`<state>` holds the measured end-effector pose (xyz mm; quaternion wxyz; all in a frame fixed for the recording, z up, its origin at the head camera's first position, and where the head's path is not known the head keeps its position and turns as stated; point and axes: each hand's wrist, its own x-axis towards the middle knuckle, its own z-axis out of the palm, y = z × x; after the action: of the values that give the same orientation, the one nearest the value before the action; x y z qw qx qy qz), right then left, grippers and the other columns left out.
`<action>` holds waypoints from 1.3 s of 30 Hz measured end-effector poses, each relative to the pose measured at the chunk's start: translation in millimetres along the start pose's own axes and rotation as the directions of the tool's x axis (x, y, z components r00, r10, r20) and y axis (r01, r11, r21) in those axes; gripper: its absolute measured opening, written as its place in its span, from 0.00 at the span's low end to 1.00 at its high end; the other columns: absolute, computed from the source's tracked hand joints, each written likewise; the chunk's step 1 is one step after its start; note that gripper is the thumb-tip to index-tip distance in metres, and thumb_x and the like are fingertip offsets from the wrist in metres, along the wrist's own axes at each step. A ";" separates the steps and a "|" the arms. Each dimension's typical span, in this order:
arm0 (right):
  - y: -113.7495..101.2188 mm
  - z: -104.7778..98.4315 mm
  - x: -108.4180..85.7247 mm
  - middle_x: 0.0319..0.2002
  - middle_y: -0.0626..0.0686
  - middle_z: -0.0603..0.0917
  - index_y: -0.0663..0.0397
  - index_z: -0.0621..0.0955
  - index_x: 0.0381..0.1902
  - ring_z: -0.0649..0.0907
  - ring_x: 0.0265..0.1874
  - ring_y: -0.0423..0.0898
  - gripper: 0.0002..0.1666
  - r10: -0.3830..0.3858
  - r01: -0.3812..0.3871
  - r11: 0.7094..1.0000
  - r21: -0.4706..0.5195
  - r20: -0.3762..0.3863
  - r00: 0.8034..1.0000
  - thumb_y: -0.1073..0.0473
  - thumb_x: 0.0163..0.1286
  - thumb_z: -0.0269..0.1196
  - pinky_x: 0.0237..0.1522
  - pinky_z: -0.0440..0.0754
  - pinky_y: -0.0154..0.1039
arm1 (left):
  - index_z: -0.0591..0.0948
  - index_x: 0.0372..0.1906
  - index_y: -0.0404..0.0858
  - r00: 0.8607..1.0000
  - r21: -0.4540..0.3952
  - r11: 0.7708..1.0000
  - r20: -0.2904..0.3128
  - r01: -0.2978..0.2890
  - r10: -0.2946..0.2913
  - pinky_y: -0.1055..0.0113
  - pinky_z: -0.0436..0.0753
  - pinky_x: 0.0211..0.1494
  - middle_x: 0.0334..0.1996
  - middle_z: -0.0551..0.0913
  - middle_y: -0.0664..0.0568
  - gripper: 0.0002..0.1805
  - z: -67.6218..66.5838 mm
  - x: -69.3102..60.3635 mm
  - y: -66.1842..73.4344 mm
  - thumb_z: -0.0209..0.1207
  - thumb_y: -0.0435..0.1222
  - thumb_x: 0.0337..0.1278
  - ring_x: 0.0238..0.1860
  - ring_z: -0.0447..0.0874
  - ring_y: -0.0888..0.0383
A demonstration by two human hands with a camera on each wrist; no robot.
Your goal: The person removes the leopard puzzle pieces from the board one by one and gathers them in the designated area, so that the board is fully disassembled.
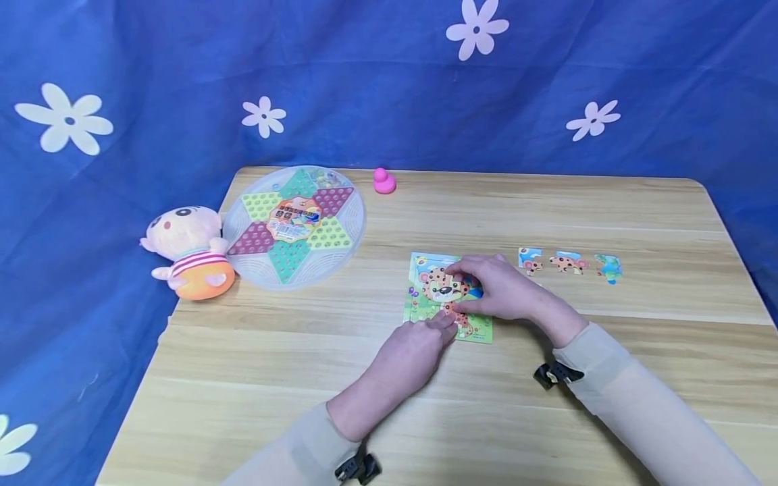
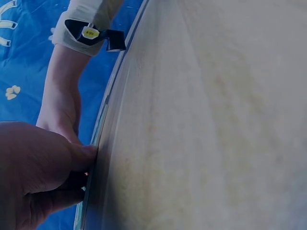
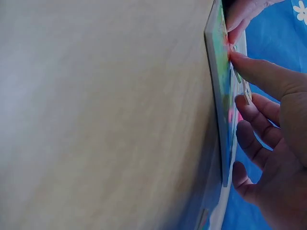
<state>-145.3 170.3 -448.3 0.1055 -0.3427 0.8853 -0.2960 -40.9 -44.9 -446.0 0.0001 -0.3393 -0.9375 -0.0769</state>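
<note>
A leopard jigsaw puzzle (image 1: 416, 310) in a light green tray lies on the table, its spotted head assembled in the upper part. My right hand (image 1: 497, 287) reaches over the puzzle's right side, thumb and index finger spread. In the right wrist view, that right hand (image 3: 273, 120) pinches a thin puzzle piece (image 3: 247, 93) above the tray, its edge tilted off the surface. With its fingertips my left hand (image 1: 419, 347) presses on the puzzle's lower middle. The left wrist view shows the left hand (image 2: 38, 167) at the tray's edge; its fingers partly hide what lies beneath.
Loose puzzle pieces (image 1: 569, 262) lie in a row to the right. On the left are a round star-patterned game board (image 1: 252, 270) and a plush doll (image 1: 203, 273). A pink toy duck (image 1: 384, 182) stands near the back edge, before a blue flowered cloth (image 1: 365, 81).
</note>
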 end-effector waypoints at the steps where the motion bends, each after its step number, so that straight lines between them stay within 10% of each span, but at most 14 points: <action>1: -0.5 -0.7 0.0 0.56 0.49 0.87 0.52 0.83 0.67 0.84 0.54 0.47 0.38 -0.004 0.004 1.000 -0.004 0.001 1.000 0.49 0.60 0.81 0.55 0.72 0.54 | 0.88 0.59 0.43 1.000 -0.003 1.000 0.003 0.003 -0.003 0.55 0.91 0.47 0.64 0.84 0.53 0.16 -0.3 0.1 0.2 0.61 0.29 0.73 0.58 0.88 0.52; 39: -1.5 -15.6 -11.7 0.59 0.47 0.87 0.46 0.87 0.63 0.83 0.57 0.48 0.39 -0.019 0.013 0.997 -0.076 -0.080 0.997 0.44 0.52 0.82 0.55 0.74 0.51 | 0.88 0.61 0.45 0.999 -0.070 0.997 0.037 0.037 -0.035 0.56 0.91 0.48 0.64 0.84 0.51 0.20 -4.6 2.9 -0.7 0.63 0.27 0.70 0.50 0.91 0.48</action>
<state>-141.9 184.2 -435.1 0.0542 -0.3413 0.8966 -0.2769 -43.9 -44.2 -441.4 -0.0300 -0.3235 -0.9400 -0.1042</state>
